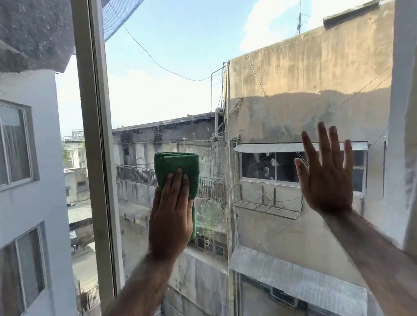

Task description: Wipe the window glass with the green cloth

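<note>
The green cloth (177, 169), folded into a thick pad, is pressed flat against the window glass (173, 86) by the left hand (171, 223), near the left side of the pane and just beside the vertical frame bar (96, 140). The cloth is not pinched; it is kept in place by the palm and the extended fingers (179, 181) laid over its lower half, so the grip is a flat press and not a closed hold. The fold is probably kept so that pressure is spread evenly and a clean face is given to the glass. The right hand (325, 175) is held wide, with fingers spread, and holds nothing; it appears to be laid on the glass near the right frame (410, 121), most likely to steady the body or the pane while the wiping is done, though real contact cannot be confirmed. No container is seen in the view, so no bucket, bottle or spray can be reported. Faint streaks are visible low on the pane, so it is judged that the wiping is not yet finished there.
</note>
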`<state>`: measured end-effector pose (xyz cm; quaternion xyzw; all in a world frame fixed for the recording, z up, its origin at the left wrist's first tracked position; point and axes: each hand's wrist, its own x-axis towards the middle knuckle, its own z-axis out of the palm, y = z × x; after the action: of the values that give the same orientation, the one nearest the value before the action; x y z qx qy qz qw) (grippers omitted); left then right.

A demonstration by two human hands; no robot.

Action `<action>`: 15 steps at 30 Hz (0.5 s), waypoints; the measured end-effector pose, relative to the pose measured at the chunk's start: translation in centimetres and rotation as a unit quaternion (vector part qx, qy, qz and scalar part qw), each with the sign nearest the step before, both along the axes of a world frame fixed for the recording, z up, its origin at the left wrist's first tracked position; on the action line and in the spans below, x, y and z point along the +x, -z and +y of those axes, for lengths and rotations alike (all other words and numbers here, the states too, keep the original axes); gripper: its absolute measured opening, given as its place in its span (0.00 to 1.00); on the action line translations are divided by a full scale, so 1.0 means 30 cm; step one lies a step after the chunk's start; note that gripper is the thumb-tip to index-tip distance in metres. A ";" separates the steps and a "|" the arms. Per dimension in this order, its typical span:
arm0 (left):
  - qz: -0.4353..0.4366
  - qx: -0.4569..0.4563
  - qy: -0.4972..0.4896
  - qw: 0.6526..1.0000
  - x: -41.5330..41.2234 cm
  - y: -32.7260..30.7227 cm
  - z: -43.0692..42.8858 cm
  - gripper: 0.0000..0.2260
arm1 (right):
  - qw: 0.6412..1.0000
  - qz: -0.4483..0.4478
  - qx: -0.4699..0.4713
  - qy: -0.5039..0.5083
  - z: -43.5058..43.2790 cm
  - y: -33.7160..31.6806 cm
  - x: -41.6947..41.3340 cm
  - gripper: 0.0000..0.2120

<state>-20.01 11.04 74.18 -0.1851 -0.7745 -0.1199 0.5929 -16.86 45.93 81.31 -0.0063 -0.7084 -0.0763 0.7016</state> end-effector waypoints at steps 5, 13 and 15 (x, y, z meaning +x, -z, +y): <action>0.018 0.019 0.006 1.000 -0.003 -0.289 0.032 0.25 | 1.000 0.005 -0.001 -0.005 0.000 0.004 -0.002 0.30; 0.047 0.065 -0.010 0.997 -0.037 -0.334 0.058 0.24 | 1.000 0.006 0.004 -0.004 0.004 0.003 -0.001 0.29; 0.024 0.059 -0.018 0.998 -0.034 -0.160 0.034 0.26 | 1.000 0.010 0.003 -0.003 0.004 -0.001 -0.005 0.29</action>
<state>-21.04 12.07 78.97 -0.1387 -0.7548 -0.1503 0.6233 -17.02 46.05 81.35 -0.0027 -0.7011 -0.0758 0.7090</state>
